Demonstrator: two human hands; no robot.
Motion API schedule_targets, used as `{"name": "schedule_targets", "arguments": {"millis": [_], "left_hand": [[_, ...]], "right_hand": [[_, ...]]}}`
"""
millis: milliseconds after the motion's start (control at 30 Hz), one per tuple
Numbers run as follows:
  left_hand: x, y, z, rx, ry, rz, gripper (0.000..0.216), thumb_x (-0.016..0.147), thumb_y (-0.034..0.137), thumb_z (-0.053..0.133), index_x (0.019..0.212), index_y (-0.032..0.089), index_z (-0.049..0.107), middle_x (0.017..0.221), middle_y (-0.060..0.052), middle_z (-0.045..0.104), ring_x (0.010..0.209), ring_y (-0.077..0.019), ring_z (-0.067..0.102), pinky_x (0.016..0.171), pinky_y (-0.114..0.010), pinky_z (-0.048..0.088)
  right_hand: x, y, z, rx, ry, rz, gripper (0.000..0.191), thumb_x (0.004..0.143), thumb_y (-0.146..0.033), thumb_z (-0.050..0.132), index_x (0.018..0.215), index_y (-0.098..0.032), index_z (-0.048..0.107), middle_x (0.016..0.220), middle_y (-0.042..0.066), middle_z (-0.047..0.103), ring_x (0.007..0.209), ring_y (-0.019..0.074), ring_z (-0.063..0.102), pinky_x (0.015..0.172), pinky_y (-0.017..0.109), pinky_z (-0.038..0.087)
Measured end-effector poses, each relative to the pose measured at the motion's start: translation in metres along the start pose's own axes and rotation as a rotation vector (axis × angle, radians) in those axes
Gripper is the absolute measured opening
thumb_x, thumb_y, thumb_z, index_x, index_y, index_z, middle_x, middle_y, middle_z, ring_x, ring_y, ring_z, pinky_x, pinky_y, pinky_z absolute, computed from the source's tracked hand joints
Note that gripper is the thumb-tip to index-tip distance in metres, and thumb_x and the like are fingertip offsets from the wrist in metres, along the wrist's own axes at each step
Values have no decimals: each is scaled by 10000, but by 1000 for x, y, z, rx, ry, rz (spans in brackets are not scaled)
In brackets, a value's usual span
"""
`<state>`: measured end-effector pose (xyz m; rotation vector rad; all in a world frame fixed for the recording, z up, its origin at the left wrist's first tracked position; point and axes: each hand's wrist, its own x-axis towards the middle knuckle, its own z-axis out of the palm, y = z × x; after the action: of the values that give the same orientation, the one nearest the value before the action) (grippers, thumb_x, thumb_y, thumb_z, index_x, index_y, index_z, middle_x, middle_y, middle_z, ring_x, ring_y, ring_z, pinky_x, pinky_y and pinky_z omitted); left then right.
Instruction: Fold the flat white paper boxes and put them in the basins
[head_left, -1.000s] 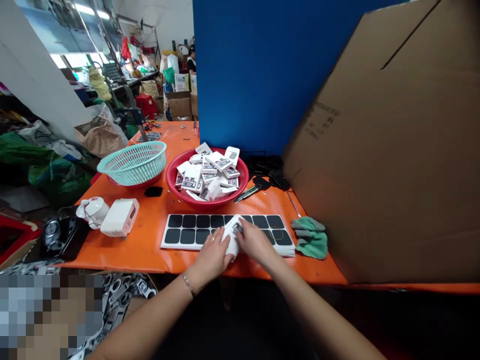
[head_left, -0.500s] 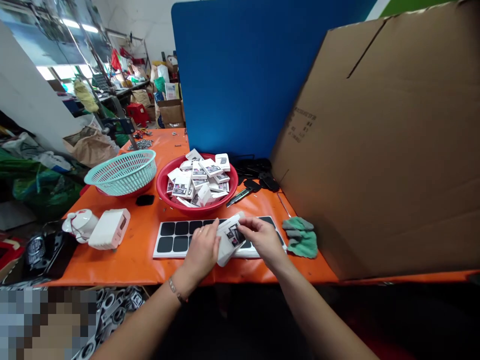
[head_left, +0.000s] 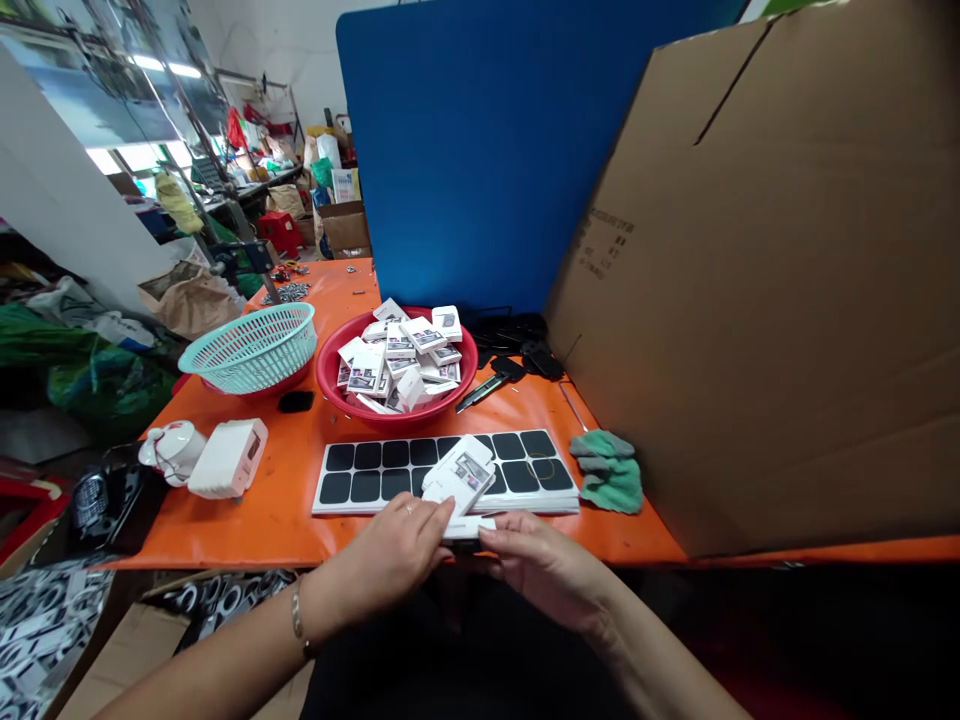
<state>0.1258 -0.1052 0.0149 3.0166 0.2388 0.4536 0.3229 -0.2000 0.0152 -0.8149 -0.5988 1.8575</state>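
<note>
White, flat rectangular box [head_left: 459,478] clamped between left hand [head_left: 390,555] and right hand [head_left: 544,565].

Orange table [head_left: 285,525], blue partition [head_left: 480,150], cardboard [head_left: 787,300] rt, maybe windows [head_left: 112,158] far left.

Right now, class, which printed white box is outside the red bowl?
The box gripped by left hand and right hand over the black-pad sheet; all others are heaped in the red bowl.

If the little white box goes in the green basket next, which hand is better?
Probably left: the left hand grips the white box, and the green basket sits on that side.
</note>
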Motion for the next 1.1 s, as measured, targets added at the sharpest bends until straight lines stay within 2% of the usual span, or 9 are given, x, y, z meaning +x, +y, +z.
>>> {"name": "schedule_targets", "arguments": {"millis": [133, 267, 333, 400, 567, 733, 900, 1000, 1100], "left_hand": [[-4, -1, 6, -124, 60, -64, 303, 958, 79, 318, 1151, 67, 551, 922, -143, 690, 783, -228, 639, 740, -374, 496], [1, 9, 7, -677, 246, -608, 356, 1002, 328, 364, 773, 156, 574, 641, -33, 593, 558, -145, 528, 530, -246, 395], [3, 23, 11, -1062, 362, -869, 394, 978, 456, 422, 754, 159, 551, 616, -9, 565, 524, -122, 503, 490, -216, 374], [4, 36, 16, -1381, 385, -984, 410, 941, 523, 481, 826, 145, 588, 638, -14, 594, 524, -118, 513, 490, -210, 395], [-6, 45, 17, -1641, 378, -952, 388, 893, 462, 612, 1096, 133, 643, 920, -89, 704, 753, -172, 646, 678, -253, 511], [-19, 45, 19, -1580, 532, -970, 645, 818, 348, 735, 1368, 209, 428, 1128, -109, 678, 1011, -211, 655, 901, -304, 512], [-33, 54, 29, -1485, 503, -996, 536, 780, 346, 768, 1225, 182, 520, 992, -100, 703, 877, -196, 676, 780, -273, 538], [-38, 56, 27, -1447, 338, -955, 399, 775, 376, 765, 1068, 148, 618, 924, -86, 700, 807, -179, 657, 712, -249, 526], [-36, 56, 22, -1427, 149, -898, 297, 801, 385, 734, 918, 120, 666, 819, -65, 679, 701, -145, 612, 628, -217, 482]], "right_hand": [[-1, -8, 6, -353, 135, -99, 269, 824, -424, 707, 871, -167, 769, 881, 76, 735, 905, 215, 655, 952, 397, 458], [1, -10, 12, -678, 611, -544, 325, 791, -449, 723, 1023, -221, 730, 1068, 84, 703, 1083, 262, 595, 967, 406, 453], [2, -4, 14, -634, 600, -515, 440, 781, -425, 740, 1168, -230, 664, 1064, 83, 697, 1018, 253, 621, 882, 389, 508], [2, 3, 15, -522, 439, -393, 468, 806, -414, 721, 1221, -220, 626, 1014, 73, 702, 916, 225, 646, 822, 367, 537], [1, 13, 8, -412, 203, -212, 437, 815, -387, 723, 1205, -207, 640, 929, 37, 695, 888, 194, 651, 866, 352, 520], [-1, 30, 2, -457, 338, -226, 709, 783, -414, 743, 1401, -227, 449, 841, 11, 685, 814, 184, 647, 806, 356, 515], [-13, 45, 4, -550, 259, -162, 580, 857, -450, 644, 1365, -216, 493, 1018, 78, 697, 968, 231, 645, 888, 403, 494], [-26, 44, 4, -571, 224, -109, 545, 837, -442, 669, 1312, -212, 531, 991, 68, 693, 962, 231, 639, 891, 388, 488], [-36, 41, 3, -603, 228, -69, 364, 816, -468, 683, 1045, -187, 650, 904, 54, 674, 869, 215, 627, 799, 334, 498]]}}
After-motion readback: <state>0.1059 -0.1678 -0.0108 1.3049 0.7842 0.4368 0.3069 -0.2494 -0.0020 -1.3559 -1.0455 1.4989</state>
